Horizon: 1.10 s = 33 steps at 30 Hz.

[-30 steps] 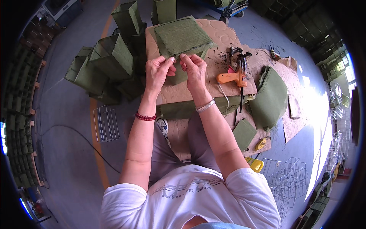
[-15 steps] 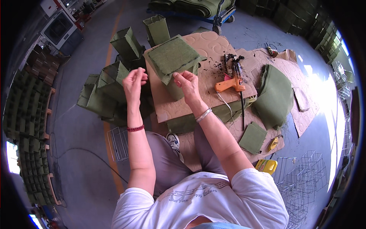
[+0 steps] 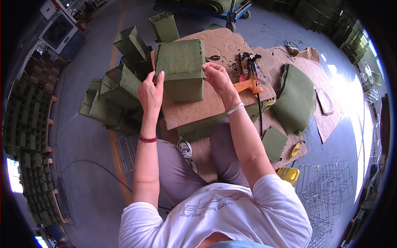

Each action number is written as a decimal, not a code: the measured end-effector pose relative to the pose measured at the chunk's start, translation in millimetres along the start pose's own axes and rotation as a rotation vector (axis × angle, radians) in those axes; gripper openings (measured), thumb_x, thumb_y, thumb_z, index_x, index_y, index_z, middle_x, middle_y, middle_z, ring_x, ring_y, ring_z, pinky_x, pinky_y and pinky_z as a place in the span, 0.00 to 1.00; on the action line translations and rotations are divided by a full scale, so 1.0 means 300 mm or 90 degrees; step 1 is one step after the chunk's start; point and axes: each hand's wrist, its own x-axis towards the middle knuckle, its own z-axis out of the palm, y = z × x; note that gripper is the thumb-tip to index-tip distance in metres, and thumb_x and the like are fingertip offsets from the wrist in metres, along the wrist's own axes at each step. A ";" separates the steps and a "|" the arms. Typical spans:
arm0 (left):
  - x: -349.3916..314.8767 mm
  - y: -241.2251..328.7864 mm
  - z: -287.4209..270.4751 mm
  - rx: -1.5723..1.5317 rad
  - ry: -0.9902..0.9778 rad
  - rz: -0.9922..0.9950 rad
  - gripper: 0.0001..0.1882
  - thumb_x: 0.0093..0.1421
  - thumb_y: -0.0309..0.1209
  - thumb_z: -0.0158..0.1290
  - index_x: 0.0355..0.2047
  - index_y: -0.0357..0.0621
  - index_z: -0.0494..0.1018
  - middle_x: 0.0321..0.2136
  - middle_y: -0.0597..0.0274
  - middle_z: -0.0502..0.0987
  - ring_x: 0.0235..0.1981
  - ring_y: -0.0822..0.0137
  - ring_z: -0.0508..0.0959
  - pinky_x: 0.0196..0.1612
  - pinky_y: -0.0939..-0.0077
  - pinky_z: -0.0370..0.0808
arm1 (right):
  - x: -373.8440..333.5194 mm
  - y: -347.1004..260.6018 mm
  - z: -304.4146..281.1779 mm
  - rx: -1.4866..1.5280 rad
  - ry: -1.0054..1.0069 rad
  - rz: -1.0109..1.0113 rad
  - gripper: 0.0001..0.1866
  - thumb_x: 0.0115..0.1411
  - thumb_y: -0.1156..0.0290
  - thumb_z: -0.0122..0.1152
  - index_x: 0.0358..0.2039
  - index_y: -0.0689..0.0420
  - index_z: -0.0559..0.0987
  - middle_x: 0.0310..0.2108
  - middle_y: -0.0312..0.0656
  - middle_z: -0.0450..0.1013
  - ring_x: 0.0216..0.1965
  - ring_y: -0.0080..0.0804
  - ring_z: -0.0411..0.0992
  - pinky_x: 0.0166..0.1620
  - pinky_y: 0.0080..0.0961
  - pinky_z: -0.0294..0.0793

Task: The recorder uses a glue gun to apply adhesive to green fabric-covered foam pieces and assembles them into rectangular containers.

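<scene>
A green felt box (image 3: 180, 58) stands on the cardboard-covered work surface in front of me, its square top panel facing up. My left hand (image 3: 151, 93) holds the near left corner, thumb along the edge and fingers at the side. At the near right corner, my right hand (image 3: 220, 80) pinches a small flap of the felt between thumb and fingers. Just right of that hand lies an orange glue gun (image 3: 248, 85), its nozzle end by dark, crusted glue residue (image 3: 248, 62).
Several open green felt boxes (image 3: 122, 82) stand at the left. Folded green felt (image 3: 294, 99) lies at the right, near a small felt square (image 3: 274, 143) and a yellow container (image 3: 288, 175). Wire frames (image 3: 331, 186) occupy the floor at right; a loaded blue cart (image 3: 229, 16) stands beyond.
The box has turned so its edges sit squarer to me. My left hand has moved from the air onto its left corner. My right hand has shifted right and up along with its corner.
</scene>
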 end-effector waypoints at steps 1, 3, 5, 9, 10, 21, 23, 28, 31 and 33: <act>-0.019 0.015 -0.014 0.062 -0.013 -0.044 0.25 0.62 0.47 0.46 0.41 0.33 0.74 0.33 0.46 0.78 0.38 0.51 0.77 0.41 0.63 0.73 | 0.002 -0.008 -0.001 -0.001 0.001 0.004 0.04 0.56 0.71 0.60 0.26 0.54 0.77 0.21 0.27 0.69 0.23 0.13 0.64 0.29 0.12 0.64; -0.010 0.000 -0.014 0.093 0.047 0.024 0.26 0.62 0.47 0.46 0.42 0.33 0.73 0.38 0.46 0.76 0.42 0.52 0.76 0.44 0.63 0.72 | 0.001 -0.020 -0.002 0.013 -0.053 0.003 0.04 0.57 0.69 0.60 0.27 0.55 0.77 0.23 0.26 0.69 0.23 0.13 0.64 0.30 0.12 0.65; 0.030 -0.002 -0.009 0.135 0.134 0.111 0.28 0.64 0.47 0.43 0.48 0.31 0.69 0.53 0.46 0.68 0.54 0.52 0.68 0.55 0.64 0.66 | 0.006 -0.015 -0.011 0.026 -0.044 0.014 0.04 0.58 0.69 0.60 0.28 0.53 0.77 0.23 0.25 0.70 0.24 0.14 0.66 0.32 0.16 0.68; 0.082 0.011 0.068 0.000 0.086 0.215 0.27 0.67 0.44 0.38 0.51 0.30 0.67 0.54 0.46 0.66 0.59 0.52 0.62 0.61 0.63 0.59 | 0.005 0.011 -0.070 0.119 -0.118 0.062 0.03 0.59 0.68 0.58 0.29 0.52 0.77 0.26 0.26 0.72 0.27 0.17 0.69 0.35 0.20 0.70; 0.080 0.006 0.095 -0.013 0.061 0.202 0.28 0.67 0.45 0.35 0.51 0.30 0.67 0.55 0.47 0.66 0.60 0.53 0.61 0.61 0.64 0.58 | -0.001 0.014 -0.067 0.119 -0.118 0.062 0.03 0.59 0.68 0.58 0.29 0.52 0.77 0.26 0.26 0.72 0.27 0.17 0.69 0.35 0.20 0.70; 0.051 0.001 0.136 0.063 0.070 0.167 0.28 0.68 0.45 0.32 0.52 0.33 0.68 0.56 0.53 0.66 0.60 0.54 0.61 0.61 0.67 0.59 | -0.014 0.034 0.004 0.083 -0.033 0.015 0.05 0.59 0.70 0.58 0.28 0.55 0.77 0.25 0.28 0.72 0.23 0.15 0.67 0.31 0.14 0.69; 0.054 0.002 0.138 0.069 0.069 0.171 0.28 0.68 0.44 0.31 0.51 0.32 0.68 0.56 0.51 0.66 0.60 0.54 0.61 0.62 0.67 0.58 | -0.017 0.030 0.017 0.072 -0.029 0.008 0.05 0.59 0.70 0.58 0.28 0.55 0.77 0.25 0.28 0.72 0.23 0.15 0.67 0.30 0.14 0.69; 0.048 0.001 0.139 0.069 0.070 0.174 0.28 0.68 0.44 0.30 0.51 0.31 0.68 0.55 0.51 0.66 0.59 0.53 0.61 0.62 0.67 0.58 | -0.047 0.026 0.012 0.103 -0.030 0.028 0.06 0.60 0.69 0.58 0.28 0.55 0.76 0.24 0.28 0.71 0.23 0.15 0.66 0.30 0.14 0.67; 0.048 -0.005 0.127 0.081 0.066 0.173 0.29 0.68 0.45 0.30 0.51 0.31 0.68 0.55 0.52 0.67 0.60 0.54 0.61 0.62 0.67 0.57 | -0.092 0.009 0.024 0.161 -0.044 0.081 0.06 0.60 0.68 0.57 0.28 0.55 0.76 0.23 0.29 0.71 0.23 0.15 0.65 0.29 0.14 0.66; 0.045 0.001 0.120 0.097 0.056 0.170 0.29 0.68 0.45 0.31 0.52 0.30 0.67 0.56 0.50 0.66 0.60 0.54 0.61 0.62 0.66 0.57 | -0.108 0.004 0.031 0.110 -0.094 0.084 0.07 0.59 0.68 0.59 0.26 0.55 0.75 0.21 0.29 0.70 0.22 0.15 0.65 0.28 0.13 0.64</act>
